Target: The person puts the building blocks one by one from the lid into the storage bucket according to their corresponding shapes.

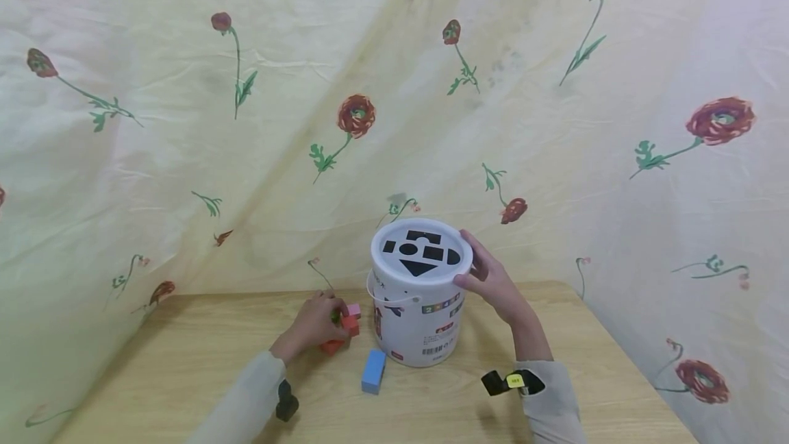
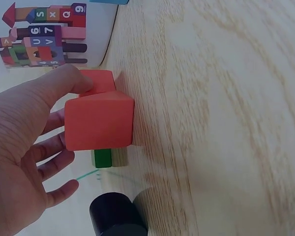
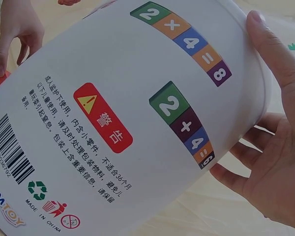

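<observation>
My left hand (image 1: 316, 322) is at a small group of toy blocks left of a white bucket (image 1: 416, 334). Its thumb presses a red block (image 2: 101, 81), with the other fingers curled on the far side. Nearer the left wrist camera sits a red-orange wedge-like block (image 2: 99, 124), which partly hides the grip. A green block (image 2: 103, 158) shows behind it, and a pink block (image 1: 354, 310) lies beside the bucket. My right hand (image 1: 498, 288) grips the bucket's upper right side at the rim, thumb in front and fingers behind. The lid (image 1: 394, 270) has several black shaped openings.
A blue rectangular block (image 1: 373, 371) lies in front of the bucket on the wooden table (image 1: 431, 410). The bucket's thin white handle (image 1: 394, 303) hangs at its front left. A dark cylinder (image 2: 115, 216) shows low in the left wrist view. Flowered cloth (image 1: 277, 156) hangs behind the table.
</observation>
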The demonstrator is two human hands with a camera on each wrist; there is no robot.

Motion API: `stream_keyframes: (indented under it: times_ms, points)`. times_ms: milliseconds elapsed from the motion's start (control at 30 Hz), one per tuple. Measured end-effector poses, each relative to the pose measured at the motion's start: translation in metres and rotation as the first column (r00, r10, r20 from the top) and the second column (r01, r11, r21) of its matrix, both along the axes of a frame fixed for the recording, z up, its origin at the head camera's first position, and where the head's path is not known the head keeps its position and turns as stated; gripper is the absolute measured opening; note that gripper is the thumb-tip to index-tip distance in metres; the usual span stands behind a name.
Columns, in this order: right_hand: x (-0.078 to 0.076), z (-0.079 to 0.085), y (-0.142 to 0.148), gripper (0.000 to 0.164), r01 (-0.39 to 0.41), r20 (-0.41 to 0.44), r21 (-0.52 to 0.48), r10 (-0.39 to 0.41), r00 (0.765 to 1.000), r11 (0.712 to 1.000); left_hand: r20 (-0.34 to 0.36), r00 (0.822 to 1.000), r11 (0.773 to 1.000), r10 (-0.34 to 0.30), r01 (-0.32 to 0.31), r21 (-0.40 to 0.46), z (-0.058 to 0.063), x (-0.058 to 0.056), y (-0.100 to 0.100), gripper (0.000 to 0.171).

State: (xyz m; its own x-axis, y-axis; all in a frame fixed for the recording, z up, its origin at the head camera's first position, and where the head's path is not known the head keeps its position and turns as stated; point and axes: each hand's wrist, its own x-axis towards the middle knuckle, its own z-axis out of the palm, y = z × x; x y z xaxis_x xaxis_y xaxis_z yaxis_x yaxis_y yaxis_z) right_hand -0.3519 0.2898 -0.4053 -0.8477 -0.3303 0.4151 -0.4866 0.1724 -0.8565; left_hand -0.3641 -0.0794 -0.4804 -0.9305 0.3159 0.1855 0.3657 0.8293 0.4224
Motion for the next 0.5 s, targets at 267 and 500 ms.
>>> stream_keyframes:
  times_ms: [267,500]
  points:
    - [0.0008,0.0011,0.0002,0.088,-0.004,-0.002,-0.003,0.004,1.0,1.0,0.05,0.999,0.999,0.015,-0.017,0.043,0.0023,0.0013,0.0011,0.031]
    - [-0.0001,0.0,0.0,0.088,-0.002,-0.001,-0.001,0.002,1.0,1.0,0.103,0.995,0.997,0.002,-0.01,0.083,0.0079,-0.0033,-0.0004,0.032]
